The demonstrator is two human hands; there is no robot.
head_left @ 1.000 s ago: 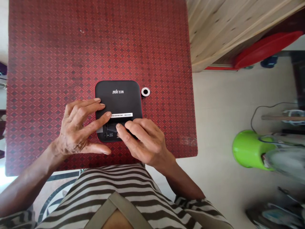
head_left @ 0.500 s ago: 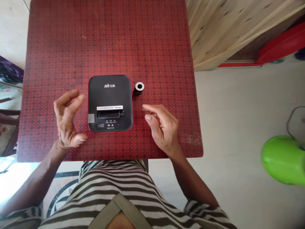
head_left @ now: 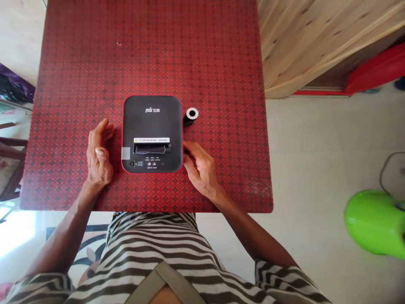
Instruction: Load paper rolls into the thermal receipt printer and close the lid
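Note:
A black label or receipt printer (head_left: pixel 152 126) with a red rim lies flat on the patterned red table (head_left: pixel 221 76). Its top carries white lettering, a white warning strip above a paper slot, and small buttons near the front. My left hand (head_left: pixel 99 156) rests just left of the printer, apart from it, fingers loosely extended and holding nothing. At the printer's right side is my right hand (head_left: pixel 202 169), thumb and fingers apart, fingertips against the edge and partly hidden there. Beyond them, close to that side, stands a small paper roll (head_left: pixel 192 113) with a white end and dark core.
The table's front edge runs close to my striped shirt (head_left: pixel 152 245). On the floor to the right stands a bright green object (head_left: pixel 375 221) with a cord. A wooden panel (head_left: pixel 303 38) borders the table's far right, and a chair (head_left: pixel 12 164) is at the left.
My right hand has moved left to the printer's side. The left hand has turned and its wide thumb-to-finger spread has narrowed. The whole view has shifted slightly.

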